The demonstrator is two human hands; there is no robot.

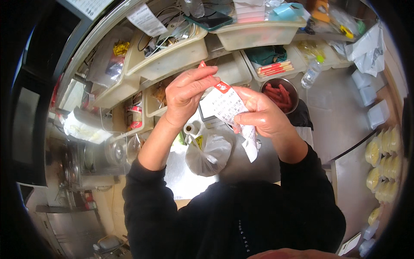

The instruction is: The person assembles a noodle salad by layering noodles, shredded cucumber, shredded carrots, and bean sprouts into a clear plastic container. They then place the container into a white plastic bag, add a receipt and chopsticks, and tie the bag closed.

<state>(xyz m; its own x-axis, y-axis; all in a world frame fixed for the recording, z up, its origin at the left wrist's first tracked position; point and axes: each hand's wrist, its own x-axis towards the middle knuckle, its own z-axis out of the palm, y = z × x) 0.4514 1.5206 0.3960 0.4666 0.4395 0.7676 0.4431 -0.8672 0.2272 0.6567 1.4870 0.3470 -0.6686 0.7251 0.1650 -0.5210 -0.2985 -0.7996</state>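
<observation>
1. The left hand has its fingers laid across the upper end of a printed paper slip, seemingly pinching it against a thumb that is out of sight.
2. The right hand grasps the slip lower down, thumb pressed on the printed face; the loose lower end curls and hangs beneath.
3. The slip is held in the air between the 2 hands, above the middle of the steel counter. The 2-handed hold probably keeps the thin paper flat, print facing up.
4. A knotted plastic bag sits below it, toward the counter's near edge; the gathered top likely keeps its contents in.
5. By the far edge, a metal bowl contains red sausages, its wall presumably stopping them from rolling. A clear bottle with a green cap is just right of it.
6. Lidded tubs line the right-hand edge, stacked perhaps to save room.
7. As for writing, the slip carries a red band with a white emblem, then rows of dark characters too small to read surely. Another printed sheet hangs at the cable bin, also unclear.
</observation>
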